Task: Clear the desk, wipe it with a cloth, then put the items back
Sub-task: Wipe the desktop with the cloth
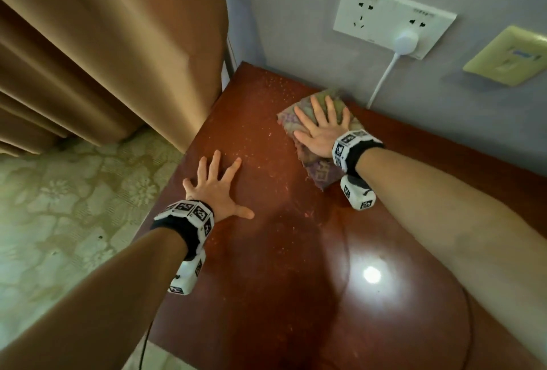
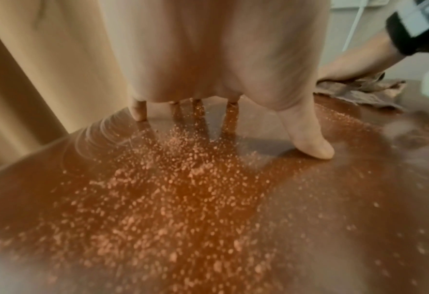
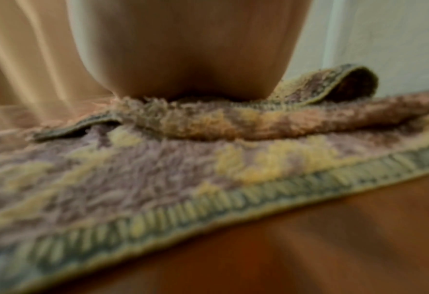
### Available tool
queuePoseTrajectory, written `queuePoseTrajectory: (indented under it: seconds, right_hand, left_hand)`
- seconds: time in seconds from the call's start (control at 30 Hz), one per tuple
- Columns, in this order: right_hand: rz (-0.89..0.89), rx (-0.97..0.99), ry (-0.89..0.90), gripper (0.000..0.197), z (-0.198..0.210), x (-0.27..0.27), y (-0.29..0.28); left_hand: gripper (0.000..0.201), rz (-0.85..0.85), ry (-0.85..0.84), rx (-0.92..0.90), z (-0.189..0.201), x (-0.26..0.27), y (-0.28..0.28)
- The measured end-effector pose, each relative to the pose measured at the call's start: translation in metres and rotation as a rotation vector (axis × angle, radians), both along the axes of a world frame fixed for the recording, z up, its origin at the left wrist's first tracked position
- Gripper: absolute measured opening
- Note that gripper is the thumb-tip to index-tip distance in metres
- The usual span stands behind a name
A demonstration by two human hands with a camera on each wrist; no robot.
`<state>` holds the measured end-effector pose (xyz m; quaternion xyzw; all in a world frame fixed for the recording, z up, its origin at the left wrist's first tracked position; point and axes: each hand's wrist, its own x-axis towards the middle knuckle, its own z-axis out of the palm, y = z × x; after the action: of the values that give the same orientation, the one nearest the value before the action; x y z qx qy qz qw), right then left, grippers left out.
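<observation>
A purple and yellow patterned cloth [image 1: 318, 168] lies on the reddish-brown desk [image 1: 296, 295] near the wall. My right hand [image 1: 321, 130] presses flat on it with fingers spread. The right wrist view shows the heel of that palm [image 3: 188, 59] on the folded cloth [image 3: 158, 169]. My left hand [image 1: 214, 184] rests flat on the bare desk near its left edge, fingers splayed. In the left wrist view its fingertips [image 2: 139, 111] touch the wood among scattered pale crumbs [image 2: 170, 199], and the cloth [image 2: 359, 91] lies at the right.
Brown curtains [image 1: 103, 44] hang close beside the desk's left edge. On the wall behind, a white socket plate [image 1: 390, 17] holds a plug with a white cable [image 1: 381, 82] running down behind the desk. A yellow wall panel [image 1: 509, 56] is at right. Patterned floor [image 1: 59, 207] lies left.
</observation>
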<state>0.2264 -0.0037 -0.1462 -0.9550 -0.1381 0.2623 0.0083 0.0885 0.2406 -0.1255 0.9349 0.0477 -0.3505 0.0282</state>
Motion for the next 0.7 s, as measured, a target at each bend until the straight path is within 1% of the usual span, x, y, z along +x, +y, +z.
queuePoseTrajectory:
  seconds: [0.1, 0.17, 0.23, 0.27, 0.33, 0.4, 0.43, 0.5, 0.57, 0.7]
  right_hand:
    - [0.125, 0.017, -0.006, 0.063, -0.007, -0.044, 0.014]
    - [0.188, 0.023, -0.010, 0.073, -0.009, -0.081, 0.021]
    - [0.199, 0.040, 0.002, 0.085, -0.007, -0.116, 0.022]
    - [0.193, 0.044, 0.014, 0.086, -0.006, -0.128, 0.020]
    - [0.132, 0.043, 0.039, 0.076, -0.004, -0.141, 0.014]
    - [0.003, 0.047, 0.047, 0.061, -0.004, -0.134, 0.008]
    - [-0.071, 0.050, 0.045, 0.057, -0.004, -0.124, 0.006]
    - [-0.198, 0.041, 0.043, 0.058, -0.006, -0.096, 0.002]
    - [-0.287, 0.024, 0.054, 0.060, -0.005, -0.062, -0.001]
    - [-0.347, 0.010, 0.064, 0.066, 0.001, 0.008, 0.005]
  left_hand:
    - [0.129, -0.015, -0.001, -0.002, 0.003, 0.000, 0.000]
    - [0.129, -0.032, -0.002, -0.005, 0.005, 0.002, 0.001]
    - [0.129, -0.062, -0.008, 0.004, 0.009, 0.006, 0.006]
    - [0.129, -0.070, -0.016, 0.008, 0.010, 0.009, 0.011]
    - [0.129, -0.073, -0.019, 0.012, 0.011, 0.015, 0.021]
    - [0.130, -0.057, -0.012, -0.003, 0.009, 0.020, 0.031]
    - [0.131, -0.050, -0.003, -0.022, 0.007, 0.022, 0.034]
    - [0.132, -0.052, 0.002, -0.045, 0.004, 0.024, 0.037]
    - [0.132, -0.065, -0.007, -0.043, -0.001, 0.025, 0.038]
    - [0.132, -0.064, -0.008, -0.036, -0.006, 0.026, 0.040]
